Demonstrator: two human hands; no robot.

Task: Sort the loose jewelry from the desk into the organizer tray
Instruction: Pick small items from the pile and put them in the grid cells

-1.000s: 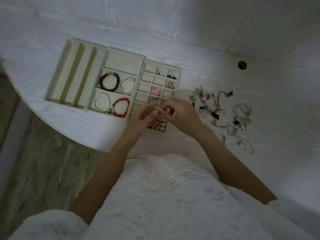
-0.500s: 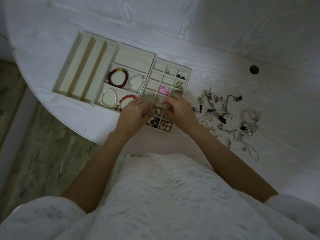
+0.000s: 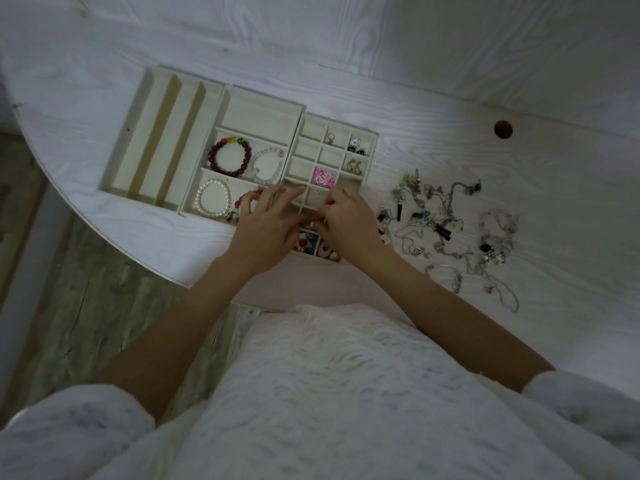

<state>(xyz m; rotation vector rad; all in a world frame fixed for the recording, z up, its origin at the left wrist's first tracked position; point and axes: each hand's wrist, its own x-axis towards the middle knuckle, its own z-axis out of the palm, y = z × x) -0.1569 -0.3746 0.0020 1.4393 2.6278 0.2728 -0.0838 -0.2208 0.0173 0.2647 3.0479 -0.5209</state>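
Observation:
The cream organizer tray lies on the white desk. Its middle section holds a dark red bracelet, a pearl bracelet and a clear bead bracelet. The grid section holds small earrings and a pink piece. My left hand hovers over the tray's near edge with its fingers spread and holds nothing. My right hand is over the grid's near compartments, its fingers curled and pinching a small pale jewelry piece. The loose jewelry pile lies to the right of the tray.
Three long slots at the tray's left hold nothing. A cable hole sits in the desk at the back right. The desk's curved edge runs down the left, with wooden floor beyond it.
Both hands held a small piece together above the grid. Now my left hand has let go and spread its fingers, while the right hand has lowered toward the near compartments.

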